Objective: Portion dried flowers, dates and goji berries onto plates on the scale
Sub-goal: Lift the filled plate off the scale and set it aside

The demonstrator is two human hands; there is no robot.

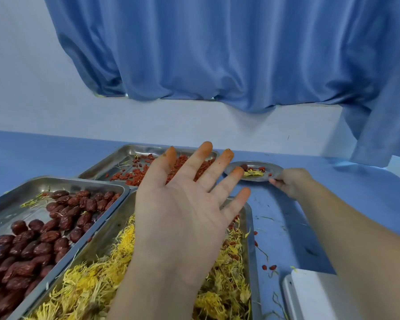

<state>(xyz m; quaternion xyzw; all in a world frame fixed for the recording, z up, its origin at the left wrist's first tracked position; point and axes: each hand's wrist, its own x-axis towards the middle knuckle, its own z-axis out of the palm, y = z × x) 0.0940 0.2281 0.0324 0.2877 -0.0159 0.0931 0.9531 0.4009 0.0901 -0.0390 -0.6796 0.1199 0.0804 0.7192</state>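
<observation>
Plate work is the step in hand, as I judge it. The right hand (pixel 291 181) pinches the near right rim of the small round steel plate (pixel 273 168), which sits low over the blue counter (pixel 282 227); I cannot tell if it touches. Inside it, just left of the grip, lie one dark red date (pixel 244 167), a bit of yellow dried flower (pixel 253 173) and a few red goji berries (pixel 261 168). All three goods are there, so the portion looks complete.

The left hand (pixel 183 204) holds nothing. Its palm is turned up and its fingers are spread, with orange stain on the tips. It hovers left of the grip, above the rectangular steel tray of yellow flowers (pixel 248 227). Further left of the grip stands the steel tray of loose goji berries (pixel 116 162), and left and nearer to the person the steel tray of dates (pixel 14 204). The white scale (pixel 314 296) is well apart from the grip, close to the person, and it carries no plate now.

To do this well, the pinch should stay firm on the rim and the plate level, because the berries are small and may roll off if it tilts. The move should be slow and low over the counter. The free hand should stay clear of the plate's path, so that its stained fingers do not brush the portion.
</observation>
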